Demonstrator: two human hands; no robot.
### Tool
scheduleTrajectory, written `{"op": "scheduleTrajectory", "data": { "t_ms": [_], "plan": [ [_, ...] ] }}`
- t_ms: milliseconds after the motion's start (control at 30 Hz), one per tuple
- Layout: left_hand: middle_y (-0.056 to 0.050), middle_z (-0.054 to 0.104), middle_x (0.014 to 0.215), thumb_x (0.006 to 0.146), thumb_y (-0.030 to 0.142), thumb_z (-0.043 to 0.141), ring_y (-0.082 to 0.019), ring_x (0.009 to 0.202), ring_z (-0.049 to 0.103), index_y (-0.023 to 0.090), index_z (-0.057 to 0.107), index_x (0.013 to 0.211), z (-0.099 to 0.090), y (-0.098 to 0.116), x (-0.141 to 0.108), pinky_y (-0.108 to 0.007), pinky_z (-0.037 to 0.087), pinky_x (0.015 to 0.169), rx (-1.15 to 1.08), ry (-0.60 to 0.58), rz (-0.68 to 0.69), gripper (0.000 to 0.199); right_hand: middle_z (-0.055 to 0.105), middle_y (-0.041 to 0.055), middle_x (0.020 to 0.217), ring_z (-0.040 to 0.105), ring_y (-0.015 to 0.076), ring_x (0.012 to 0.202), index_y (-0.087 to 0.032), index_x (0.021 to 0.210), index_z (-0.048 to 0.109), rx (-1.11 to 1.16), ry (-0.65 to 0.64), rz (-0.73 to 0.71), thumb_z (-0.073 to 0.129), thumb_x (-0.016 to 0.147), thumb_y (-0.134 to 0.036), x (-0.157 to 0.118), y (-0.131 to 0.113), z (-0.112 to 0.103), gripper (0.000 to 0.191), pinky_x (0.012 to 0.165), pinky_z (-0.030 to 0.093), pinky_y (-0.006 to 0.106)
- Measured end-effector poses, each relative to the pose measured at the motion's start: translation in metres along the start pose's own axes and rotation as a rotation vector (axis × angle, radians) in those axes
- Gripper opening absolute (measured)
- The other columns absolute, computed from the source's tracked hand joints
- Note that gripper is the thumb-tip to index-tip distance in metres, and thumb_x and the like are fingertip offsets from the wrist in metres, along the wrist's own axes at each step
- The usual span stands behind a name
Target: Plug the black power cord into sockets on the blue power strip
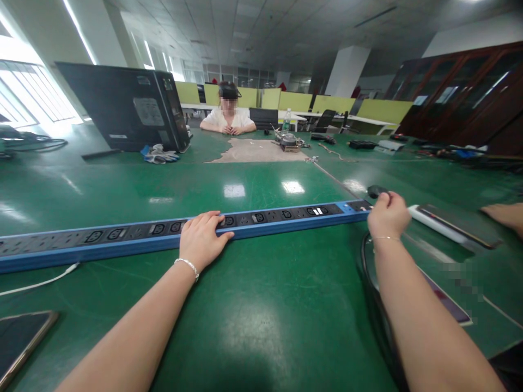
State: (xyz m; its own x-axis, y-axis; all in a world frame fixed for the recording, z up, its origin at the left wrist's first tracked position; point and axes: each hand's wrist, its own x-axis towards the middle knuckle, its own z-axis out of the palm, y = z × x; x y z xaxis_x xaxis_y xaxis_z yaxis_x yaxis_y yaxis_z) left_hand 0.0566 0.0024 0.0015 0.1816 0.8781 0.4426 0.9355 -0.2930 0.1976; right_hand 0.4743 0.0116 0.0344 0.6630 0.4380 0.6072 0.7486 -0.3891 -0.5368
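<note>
A long blue power strip (269, 219) with black sockets lies across the green table. My left hand (204, 239) rests over its middle, fingers on top and thumb along the near side, gripping it. At the strip's right end, my right hand (388, 215) is closed in a pinch on a black plug (376, 191), held just above the table. The fingertips are partly hidden by the hand itself. A black cable (368, 272) curves down under my right forearm; where it joins is hidden.
Phones lie at the lower left (24, 343) and right. A white cable (44, 284) ends near the strip. A computer tower (118, 109) and gloves (160, 154) stand back left. A person (227, 114) sits opposite; another person's hand (504, 213) rests at right.
</note>
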Motion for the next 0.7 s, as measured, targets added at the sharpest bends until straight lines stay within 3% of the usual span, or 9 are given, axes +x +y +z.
{"op": "scheduleTrajectory", "data": {
  "t_ms": [167,300,700],
  "plan": [
    [-0.006,0.059,0.125,0.078,0.048,0.055,-0.025,0.117,0.051,0.024,0.060,0.109,-0.001,0.001,-0.001,-0.043,0.035,0.099,0.015,-0.004,-0.011,0.040,0.069,0.0140,0.092,0.061,0.0265,0.087,-0.013,0.102,0.068,0.023,-0.208,-0.106,0.040,0.081,-0.037,-0.007,-0.003,0.002,0.042,0.077,0.045,0.035],
    [-0.006,0.059,0.125,0.079,0.048,0.055,-0.025,0.117,0.051,0.024,0.060,0.109,-0.001,0.001,-0.001,-0.043,0.036,0.098,0.022,-0.009,-0.013,0.040,0.070,0.0143,0.093,0.062,0.0268,0.087,-0.014,0.102,0.069,-0.025,-0.323,-0.129,0.041,0.082,-0.037,-0.016,-0.010,0.009,0.042,0.076,0.046,0.035],
    [-0.006,0.059,0.125,0.079,0.049,0.054,-0.025,0.116,0.051,0.023,0.060,0.109,0.000,0.000,-0.001,-0.043,0.035,0.099,0.031,-0.005,-0.004,0.041,0.069,0.0170,0.099,0.064,0.0289,0.093,-0.014,0.112,0.065,-0.197,-0.393,-0.143,0.040,0.085,-0.038,-0.018,-0.020,0.008,0.044,0.079,0.047,0.037]
  ]
}}
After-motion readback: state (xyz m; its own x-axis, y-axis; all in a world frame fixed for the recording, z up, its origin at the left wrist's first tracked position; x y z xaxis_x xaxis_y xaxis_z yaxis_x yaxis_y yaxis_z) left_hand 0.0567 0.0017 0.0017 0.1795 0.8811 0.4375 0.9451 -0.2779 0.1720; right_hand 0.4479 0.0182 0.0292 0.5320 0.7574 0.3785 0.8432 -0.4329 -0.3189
